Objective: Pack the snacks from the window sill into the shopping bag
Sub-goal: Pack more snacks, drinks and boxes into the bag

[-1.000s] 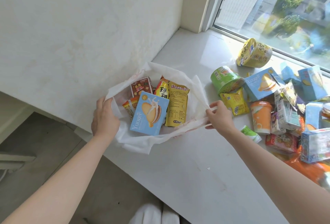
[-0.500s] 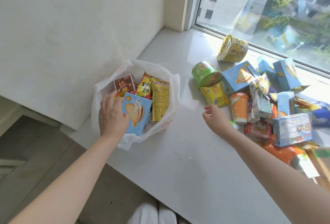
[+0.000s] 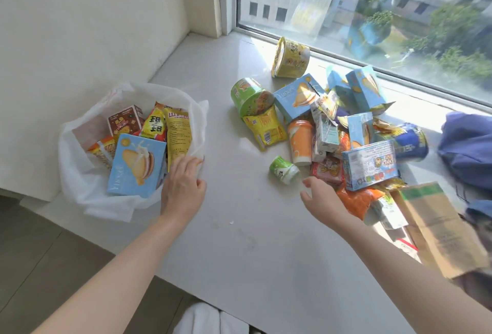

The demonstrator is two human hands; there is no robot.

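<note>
A white shopping bag (image 3: 80, 190) lies open on the sill's left side, holding a light blue biscuit box (image 3: 135, 166), a yellow packet (image 3: 179, 134), a brown carton (image 3: 123, 120) and other snacks. My left hand (image 3: 183, 187) rests on the bag's right rim, fingers curled on the fabric. My right hand (image 3: 323, 199) hovers with fingers apart and nothing in it, just right of a small green bottle (image 3: 283, 172). A heap of snacks lies beyond: an orange cup (image 3: 300, 140), a green tub (image 3: 250, 94), a yellow tub (image 3: 291, 58), blue boxes (image 3: 298, 96).
The window (image 3: 372, 14) runs along the far edge of the grey sill (image 3: 239, 240). A brown cardboard box (image 3: 439, 230) and dark blue cloth (image 3: 468, 147) sit at the right. The white wall (image 3: 80, 27) stands behind the bag; the floor drops off at the lower left.
My right hand let go of the bag's rim and moved right toward the snack heap. My left hand shifted from the bag's left edge to its right rim.
</note>
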